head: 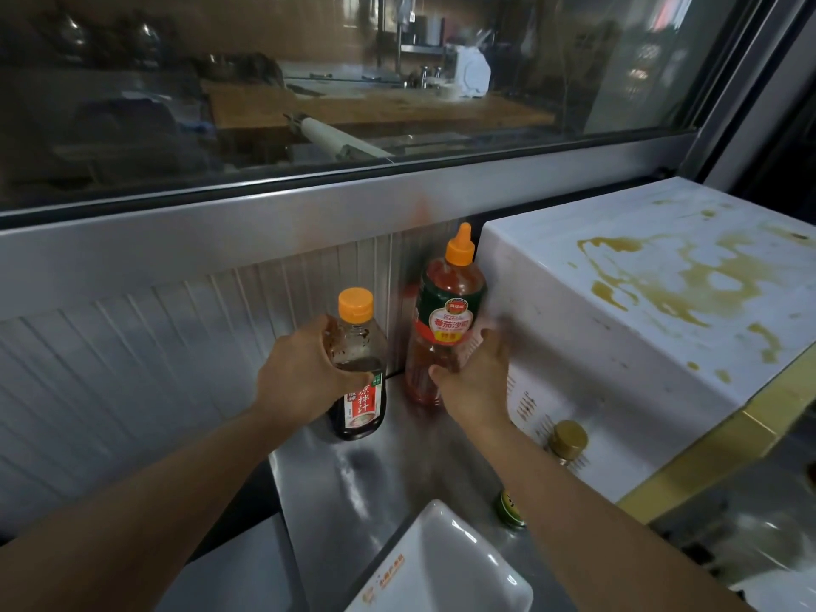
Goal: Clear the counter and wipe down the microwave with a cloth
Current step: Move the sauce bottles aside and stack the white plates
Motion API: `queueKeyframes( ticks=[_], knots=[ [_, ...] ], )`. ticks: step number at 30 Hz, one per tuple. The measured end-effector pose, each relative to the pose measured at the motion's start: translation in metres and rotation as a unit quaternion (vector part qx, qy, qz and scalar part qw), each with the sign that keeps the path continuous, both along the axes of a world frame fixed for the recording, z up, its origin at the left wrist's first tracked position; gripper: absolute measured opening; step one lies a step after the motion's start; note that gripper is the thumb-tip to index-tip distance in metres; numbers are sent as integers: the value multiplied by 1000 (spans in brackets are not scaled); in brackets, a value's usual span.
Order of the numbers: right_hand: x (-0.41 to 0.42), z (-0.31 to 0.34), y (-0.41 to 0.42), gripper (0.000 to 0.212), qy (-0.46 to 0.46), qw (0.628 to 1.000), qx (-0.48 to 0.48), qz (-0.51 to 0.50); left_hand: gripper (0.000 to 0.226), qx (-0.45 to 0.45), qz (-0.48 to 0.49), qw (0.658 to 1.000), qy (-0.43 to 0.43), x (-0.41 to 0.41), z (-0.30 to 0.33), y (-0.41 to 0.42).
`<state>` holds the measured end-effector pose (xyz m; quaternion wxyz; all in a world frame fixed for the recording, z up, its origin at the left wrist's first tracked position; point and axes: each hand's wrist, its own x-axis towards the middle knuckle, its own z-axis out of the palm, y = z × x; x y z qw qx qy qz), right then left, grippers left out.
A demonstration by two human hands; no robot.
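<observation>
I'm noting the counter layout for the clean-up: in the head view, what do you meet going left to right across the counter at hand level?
Left hand gripping the dark sauce bottle → red ketchup bottle → right hand holding that bottle → stained white microwave.

"凉拌汁" on dark sauce bottle (pixel 360 382)
</observation>
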<state>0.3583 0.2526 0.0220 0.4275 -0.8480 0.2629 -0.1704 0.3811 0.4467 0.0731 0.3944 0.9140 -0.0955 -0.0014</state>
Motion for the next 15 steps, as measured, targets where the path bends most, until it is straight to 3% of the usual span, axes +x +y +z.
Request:
queueKeyframes(
  ticks=[6,10,15],
  knots=[
    [10,-31,9,81,112,992,56,13,59,-13,1,1000,-11,3,-10,-1],
    [26,-36,13,91,122,990,61,-18,58,-12,13,1000,-17,10,-21,2],
    [33,-40,7,80,125,992,28,-13,57,-10,18,1000,-18,19,-32,2]
  ],
)
